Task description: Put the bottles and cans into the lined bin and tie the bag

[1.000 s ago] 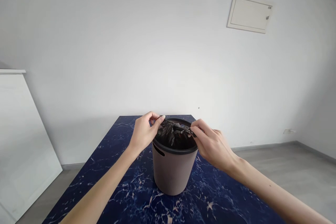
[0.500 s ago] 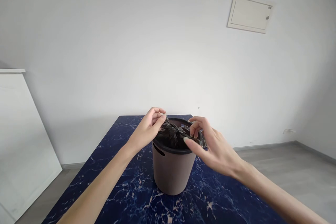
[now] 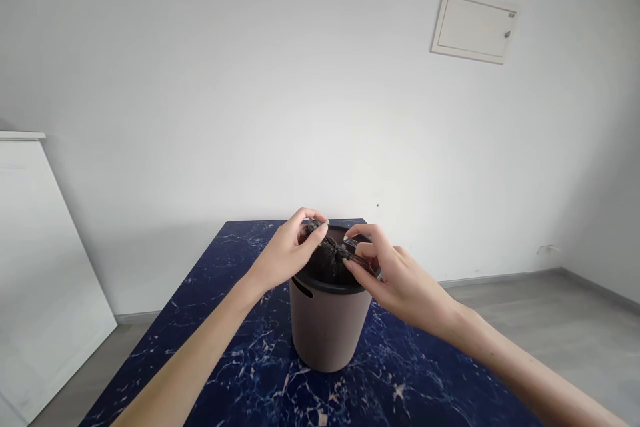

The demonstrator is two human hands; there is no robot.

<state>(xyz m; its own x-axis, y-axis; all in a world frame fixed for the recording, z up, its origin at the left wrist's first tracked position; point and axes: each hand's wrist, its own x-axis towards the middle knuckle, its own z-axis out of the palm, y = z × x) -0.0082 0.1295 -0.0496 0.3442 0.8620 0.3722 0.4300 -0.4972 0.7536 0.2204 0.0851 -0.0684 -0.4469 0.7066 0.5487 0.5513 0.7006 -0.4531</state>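
Observation:
A brownish-grey trash can [image 3: 329, 330] with a dark rim stands upright on the blue marble-patterned table [image 3: 250, 380]. Gathered and twisted in its mouth is a black plastic garbage bag [image 3: 330, 261]. My left hand [image 3: 287, 247] is closed on one end of the bag at the can's left rim, thumb and fingers pinching the crumpled plastic. Over the right side of the rim, my right hand [image 3: 387, 270] pinches the other end between thumb and fingers. A knot-like bunch shows between the two hands. The inside of the can is mostly hidden by the bag.
A white cabinet [image 3: 45, 267] stands to the left of the table. Behind is a pale wall [image 3: 225, 93] with a white panel door [image 3: 474, 25] at upper right. Grey floor [image 3: 525, 320] lies to the right.
My left hand has moved slightly right and now pinches more of the bag. My right hand's fingers have closed on the bag and shifted a little left. The can stays in place.

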